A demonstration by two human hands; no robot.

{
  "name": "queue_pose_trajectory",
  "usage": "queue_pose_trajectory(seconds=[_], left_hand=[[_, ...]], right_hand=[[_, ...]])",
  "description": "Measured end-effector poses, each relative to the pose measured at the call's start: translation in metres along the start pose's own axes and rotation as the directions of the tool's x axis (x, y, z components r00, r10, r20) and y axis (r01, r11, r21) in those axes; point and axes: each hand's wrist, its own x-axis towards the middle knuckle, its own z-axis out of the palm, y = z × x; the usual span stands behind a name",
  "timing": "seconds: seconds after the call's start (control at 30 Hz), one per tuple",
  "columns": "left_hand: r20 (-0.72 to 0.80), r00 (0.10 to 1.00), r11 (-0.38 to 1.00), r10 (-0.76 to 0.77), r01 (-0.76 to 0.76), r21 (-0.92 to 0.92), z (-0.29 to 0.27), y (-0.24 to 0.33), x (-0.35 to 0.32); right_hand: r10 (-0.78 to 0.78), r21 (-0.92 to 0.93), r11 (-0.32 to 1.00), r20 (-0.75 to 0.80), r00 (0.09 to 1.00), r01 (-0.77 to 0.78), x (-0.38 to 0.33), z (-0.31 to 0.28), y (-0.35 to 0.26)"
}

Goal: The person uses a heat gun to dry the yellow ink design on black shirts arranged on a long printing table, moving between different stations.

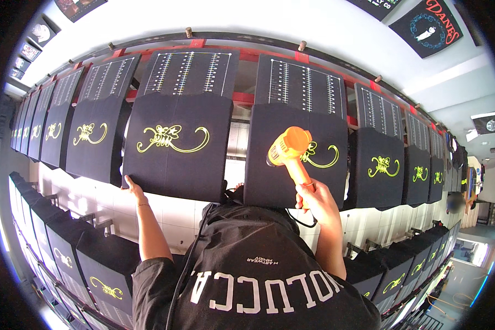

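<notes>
My right hand (318, 203) is wrapped round the handle of an orange heat gun (289, 146). The gun is over a black shirt (269, 184) stretched on a printing board, and its body covers part of the neon-yellow print. Its dark nozzle points left. At the near left corner of the neighbouring board, my left hand (135, 190) grips the edge of the black shirt (173, 165), thumb up and other fingers mostly hidden. That shirt's winged, curling yellow print (170, 138) shows whole. White ruled scales (182, 74) mark the board's bare far end.
More shirt-covered boards (96, 132) stretch away on both sides along a red and black rail (247, 38). Behind me runs a second row of boards (102, 269). A pale floor strip (192, 212) lies between the rows. Dark printed pieces (426, 27) hang on the white wall.
</notes>
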Motion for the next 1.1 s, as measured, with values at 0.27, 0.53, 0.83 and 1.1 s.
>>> queue_pose_trajectory(seconds=[0.27,0.53,0.83,1.1], left_hand=[[-0.006,1.0,1.0,-0.003,0.003,-0.012,0.001,0.013,-0.013],[-0.027,0.999,0.995,0.027,-0.024,0.1,0.002,0.02,-0.018],[0.119,0.991,0.95,0.058,-0.018,-0.312,0.006,-0.016,0.003],[-0.026,0.969,0.964,0.247,-0.243,0.108,0.012,0.028,-0.034]], right_hand=[[0.01,-0.043,0.999,-0.041,0.999,-0.011,0.005,0.0,-0.008],[0.016,-0.095,0.995,-0.062,0.998,-0.022,0.001,0.002,-0.011],[0.055,-0.094,0.994,-0.044,0.998,-0.059,-0.002,-0.005,-0.012],[-0.049,-0.093,0.994,0.037,0.998,0.052,0.01,-0.004,-0.008]])
